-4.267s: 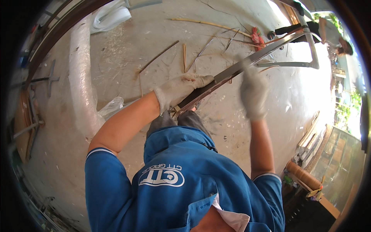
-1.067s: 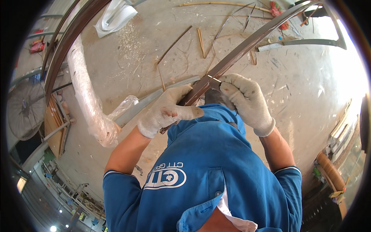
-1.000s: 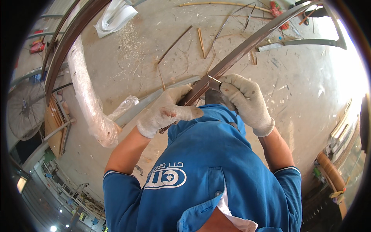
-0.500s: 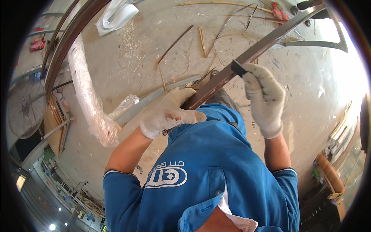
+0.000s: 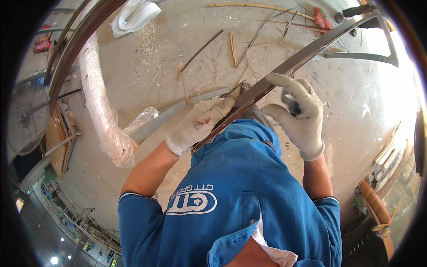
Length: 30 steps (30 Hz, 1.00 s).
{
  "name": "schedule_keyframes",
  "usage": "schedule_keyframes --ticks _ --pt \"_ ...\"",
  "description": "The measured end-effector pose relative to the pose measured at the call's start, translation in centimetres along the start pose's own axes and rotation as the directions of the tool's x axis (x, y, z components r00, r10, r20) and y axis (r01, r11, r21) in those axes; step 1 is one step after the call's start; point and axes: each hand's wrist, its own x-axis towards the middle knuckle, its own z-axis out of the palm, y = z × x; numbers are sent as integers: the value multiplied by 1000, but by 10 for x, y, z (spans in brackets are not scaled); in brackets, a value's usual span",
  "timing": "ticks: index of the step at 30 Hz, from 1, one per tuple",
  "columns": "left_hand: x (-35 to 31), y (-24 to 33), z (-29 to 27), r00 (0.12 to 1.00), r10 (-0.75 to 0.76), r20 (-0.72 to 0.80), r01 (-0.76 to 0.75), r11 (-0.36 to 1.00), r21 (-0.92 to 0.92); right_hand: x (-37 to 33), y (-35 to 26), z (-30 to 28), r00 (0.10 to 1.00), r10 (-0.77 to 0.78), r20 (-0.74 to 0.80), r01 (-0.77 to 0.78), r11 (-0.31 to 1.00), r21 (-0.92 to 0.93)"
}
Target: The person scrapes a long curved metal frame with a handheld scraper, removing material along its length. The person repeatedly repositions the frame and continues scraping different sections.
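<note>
A long brown metal bar [image 5: 284,66] runs from my waist up to the far right, with scuffed, paler marks along its lower side. My left hand [image 5: 202,120], in a stained off-white glove, is closed over the bar close to its near end. My gloved right hand [image 5: 302,109] is just right of the bar, its index finger lying against the bar's edge and the thumb held apart. A small black tool [image 5: 293,107] is tucked in the curled fingers of that hand; most of it is hidden.
Plastic-wrapped lengths [image 5: 100,102] and a curved brown frame [image 5: 71,58] stand at left, near a fan [image 5: 26,118]. Thin strips [image 5: 202,51] and white sheeting [image 5: 133,18] litter the concrete floor. A grey frame [image 5: 360,56] lies far right; a brown roll [image 5: 373,200] lies lower right.
The bar has slid toward me, its near end now beyond my left hand. My left fingers have closed over it. My right hand has drawn the black tool into its palm and extended the index finger.
</note>
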Motion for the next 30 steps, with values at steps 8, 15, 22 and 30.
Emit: schedule_keyframes --ticks 8,15,22,30 --pt "9 -26 -16 981 177 85 -168 981 -99 25 4 2 915 -342 215 384 901 -202" --pt "11 -14 -33 968 94 231 -82 995 -61 13 -9 27 962 -197 191 242 937 -253" --pt "35 -38 -40 994 84 63 -81 996 -37 -2 -40 48 919 -216 329 131 956 262" --pt "46 -35 -53 990 116 76 -114 993 -22 -14 -71 81 728 -388 565 -92 762 641"
